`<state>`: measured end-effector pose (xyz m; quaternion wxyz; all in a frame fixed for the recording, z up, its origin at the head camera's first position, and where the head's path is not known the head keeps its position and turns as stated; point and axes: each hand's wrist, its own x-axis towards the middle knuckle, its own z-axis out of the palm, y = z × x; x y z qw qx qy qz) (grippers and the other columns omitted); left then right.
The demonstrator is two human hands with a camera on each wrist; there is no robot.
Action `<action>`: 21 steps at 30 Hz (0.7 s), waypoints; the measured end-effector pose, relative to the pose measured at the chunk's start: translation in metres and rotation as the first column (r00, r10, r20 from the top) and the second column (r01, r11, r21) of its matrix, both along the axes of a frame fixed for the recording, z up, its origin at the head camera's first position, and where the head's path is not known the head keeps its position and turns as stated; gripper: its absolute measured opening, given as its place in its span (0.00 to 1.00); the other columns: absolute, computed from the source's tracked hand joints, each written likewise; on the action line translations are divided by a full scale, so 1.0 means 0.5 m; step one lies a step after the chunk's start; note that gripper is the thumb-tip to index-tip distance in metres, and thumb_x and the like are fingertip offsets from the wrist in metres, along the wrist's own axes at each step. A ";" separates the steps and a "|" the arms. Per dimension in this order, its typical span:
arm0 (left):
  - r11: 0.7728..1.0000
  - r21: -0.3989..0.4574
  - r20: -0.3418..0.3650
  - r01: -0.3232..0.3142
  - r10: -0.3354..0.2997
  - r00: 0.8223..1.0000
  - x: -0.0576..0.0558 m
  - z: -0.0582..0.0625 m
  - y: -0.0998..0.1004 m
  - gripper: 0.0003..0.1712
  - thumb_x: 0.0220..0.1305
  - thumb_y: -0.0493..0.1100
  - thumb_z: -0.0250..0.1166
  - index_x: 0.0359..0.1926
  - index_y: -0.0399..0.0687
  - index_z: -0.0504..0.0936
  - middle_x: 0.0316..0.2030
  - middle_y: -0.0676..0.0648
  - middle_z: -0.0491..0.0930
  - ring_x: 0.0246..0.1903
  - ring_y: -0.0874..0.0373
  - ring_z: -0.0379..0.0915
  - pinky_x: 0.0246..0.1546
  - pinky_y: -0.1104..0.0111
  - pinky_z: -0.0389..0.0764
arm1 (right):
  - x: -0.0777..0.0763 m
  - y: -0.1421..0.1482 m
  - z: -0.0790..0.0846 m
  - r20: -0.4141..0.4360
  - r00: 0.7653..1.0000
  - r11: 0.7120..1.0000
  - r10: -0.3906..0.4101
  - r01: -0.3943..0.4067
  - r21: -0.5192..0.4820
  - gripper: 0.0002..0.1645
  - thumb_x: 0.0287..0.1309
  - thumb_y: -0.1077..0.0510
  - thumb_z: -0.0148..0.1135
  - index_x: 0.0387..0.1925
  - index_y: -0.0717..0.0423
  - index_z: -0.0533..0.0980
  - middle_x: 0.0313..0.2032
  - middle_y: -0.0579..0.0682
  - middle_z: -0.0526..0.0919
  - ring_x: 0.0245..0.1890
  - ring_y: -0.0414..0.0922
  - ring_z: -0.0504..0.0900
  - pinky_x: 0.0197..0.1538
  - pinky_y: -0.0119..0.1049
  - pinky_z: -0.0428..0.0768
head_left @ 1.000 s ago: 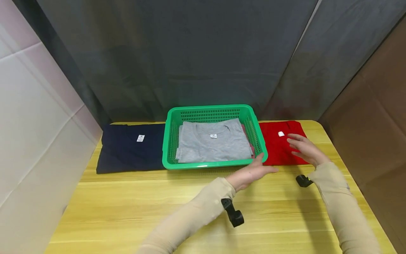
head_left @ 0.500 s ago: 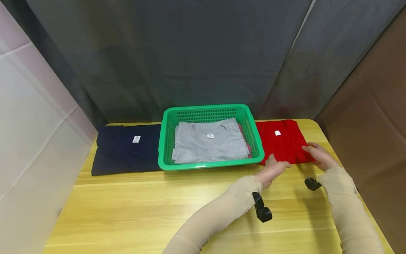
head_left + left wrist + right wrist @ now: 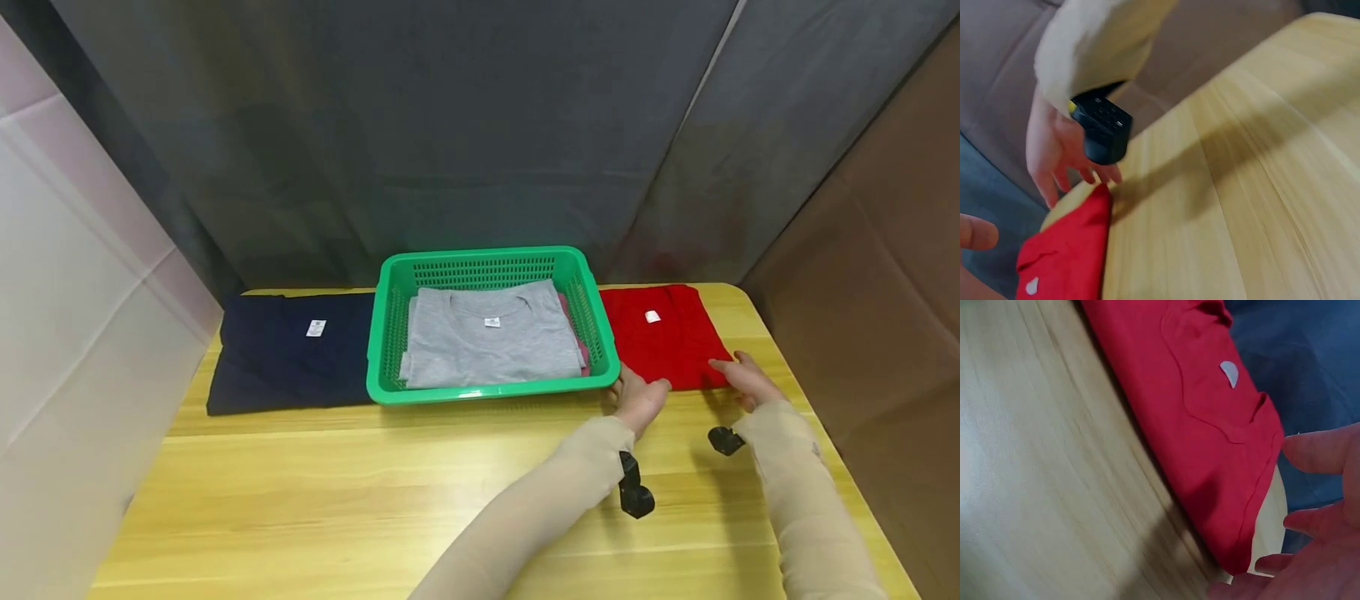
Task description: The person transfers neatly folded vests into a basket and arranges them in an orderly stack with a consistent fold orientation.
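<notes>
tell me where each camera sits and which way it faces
Head: on the person's head, facing forward and down at the green basket, grey shirt, navy shirt and red shirt; left hand, right hand and sleeves show.
Left wrist: on that wrist, facing the table, red shirt and right hand; part of the left hand shows at left.
Right wrist: on that wrist, facing the red shirt; its fingers show at right.
Both wrist views share the red shirt.
</notes>
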<state>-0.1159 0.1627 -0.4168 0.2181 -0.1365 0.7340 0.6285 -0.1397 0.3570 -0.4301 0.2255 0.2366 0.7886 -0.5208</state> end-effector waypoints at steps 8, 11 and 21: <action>0.992 -0.123 -0.025 0.004 -0.007 1.000 -0.010 -0.042 0.008 0.41 0.53 0.45 0.59 0.65 0.39 0.51 0.63 0.43 0.54 0.62 0.43 0.45 0.62 0.54 0.53 | -0.012 0.011 -0.018 0.011 1.000 0.997 -0.010 0.009 0.073 0.49 0.63 0.48 0.37 0.63 0.69 0.19 0.64 0.71 0.21 0.65 0.66 0.29 0.66 0.58 0.40; 0.988 -0.156 -0.040 -0.022 0.015 0.999 -0.015 -0.057 0.002 0.39 0.54 0.46 0.59 0.64 0.38 0.55 0.62 0.44 0.56 0.62 0.44 0.46 0.61 0.55 0.55 | -0.020 0.014 -0.025 0.018 1.000 0.997 -0.020 0.019 0.068 0.48 0.63 0.48 0.38 0.63 0.70 0.22 0.65 0.71 0.24 0.66 0.65 0.30 0.66 0.57 0.41; 0.987 -0.161 -0.066 0.012 -0.023 0.998 -0.027 -0.080 -0.003 0.28 0.59 0.48 0.56 0.56 0.34 0.68 0.56 0.44 0.68 0.60 0.47 0.57 0.59 0.57 0.61 | -0.029 0.024 -0.044 0.014 0.997 0.995 -0.076 0.075 0.058 0.46 0.63 0.50 0.39 0.65 0.69 0.26 0.66 0.70 0.29 0.67 0.63 0.34 0.67 0.53 0.40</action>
